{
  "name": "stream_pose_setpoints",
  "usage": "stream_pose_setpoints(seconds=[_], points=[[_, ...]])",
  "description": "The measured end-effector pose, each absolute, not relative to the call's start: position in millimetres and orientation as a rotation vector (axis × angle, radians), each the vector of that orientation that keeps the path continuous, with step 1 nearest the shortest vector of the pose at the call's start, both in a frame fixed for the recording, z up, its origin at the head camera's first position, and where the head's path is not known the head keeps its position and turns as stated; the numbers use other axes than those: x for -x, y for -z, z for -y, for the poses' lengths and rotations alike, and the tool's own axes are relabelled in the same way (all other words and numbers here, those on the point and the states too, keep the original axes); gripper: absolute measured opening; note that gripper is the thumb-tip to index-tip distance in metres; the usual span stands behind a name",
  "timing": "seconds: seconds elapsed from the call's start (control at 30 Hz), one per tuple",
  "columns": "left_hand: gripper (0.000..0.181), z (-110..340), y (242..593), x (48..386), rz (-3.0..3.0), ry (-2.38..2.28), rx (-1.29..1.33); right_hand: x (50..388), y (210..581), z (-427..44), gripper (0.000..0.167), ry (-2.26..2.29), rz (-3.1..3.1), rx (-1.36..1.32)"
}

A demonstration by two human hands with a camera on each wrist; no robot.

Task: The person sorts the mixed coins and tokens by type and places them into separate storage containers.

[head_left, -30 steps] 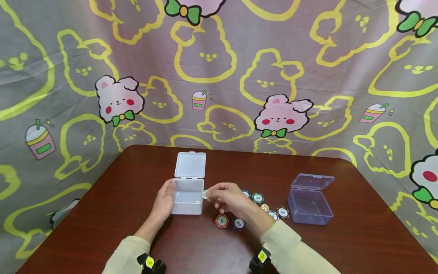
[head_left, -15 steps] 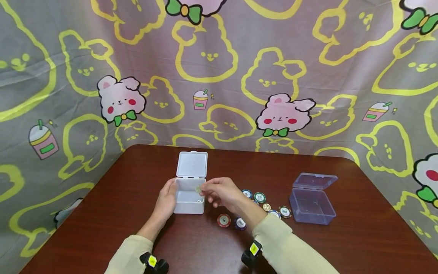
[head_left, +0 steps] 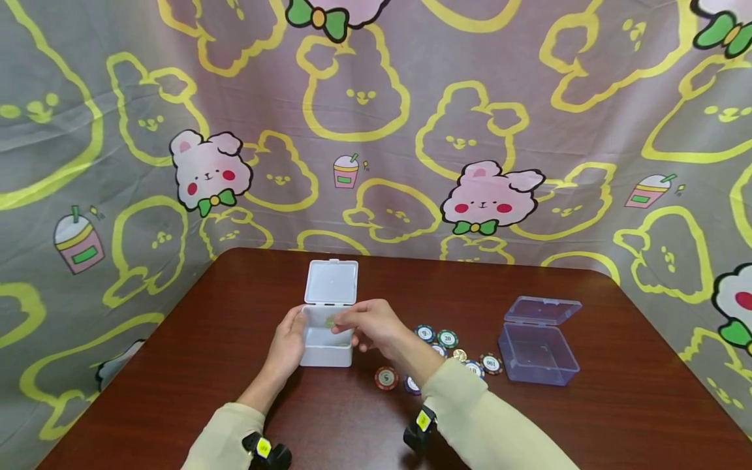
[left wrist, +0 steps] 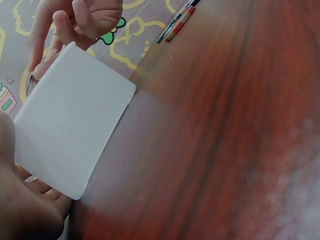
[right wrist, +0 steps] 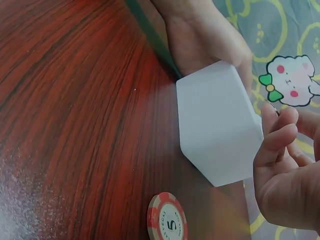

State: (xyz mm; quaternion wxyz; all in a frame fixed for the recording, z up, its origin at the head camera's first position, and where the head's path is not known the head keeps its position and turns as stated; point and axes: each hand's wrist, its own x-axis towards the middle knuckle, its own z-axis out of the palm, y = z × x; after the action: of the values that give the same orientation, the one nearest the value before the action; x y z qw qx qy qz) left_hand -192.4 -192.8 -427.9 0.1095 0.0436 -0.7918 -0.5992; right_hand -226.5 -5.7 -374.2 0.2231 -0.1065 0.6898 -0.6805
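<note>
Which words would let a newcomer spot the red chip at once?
On the brown table, find the open white box. Just to its right, slightly nearer the viewer, lies the red chip, the only one in view with a red rim.

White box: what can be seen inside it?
The white box shows part of its pale inside. A coin, pinched by the right hand, is at the opening. That hand and the front wall hide the rest, so what lies there cannot be told.
</note>
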Motion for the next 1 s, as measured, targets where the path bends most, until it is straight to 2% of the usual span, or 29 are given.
stream_pose_setpoints(seconds=[0.17,0.47,1.0], points=[[0.038,191,429,193,2.329,1.764,-0.125,226,374,6,0.016,1.869,-1.931,0.286],[0.039,191,428,193,2.335,1.779,-0.126,228,375,-6,0.027,1.897,-1.913,0.294],[0.041,195,426,191,2.359,1.789,-0.120,233,390,-63,0.027,1.775,-2.013,0.300]])
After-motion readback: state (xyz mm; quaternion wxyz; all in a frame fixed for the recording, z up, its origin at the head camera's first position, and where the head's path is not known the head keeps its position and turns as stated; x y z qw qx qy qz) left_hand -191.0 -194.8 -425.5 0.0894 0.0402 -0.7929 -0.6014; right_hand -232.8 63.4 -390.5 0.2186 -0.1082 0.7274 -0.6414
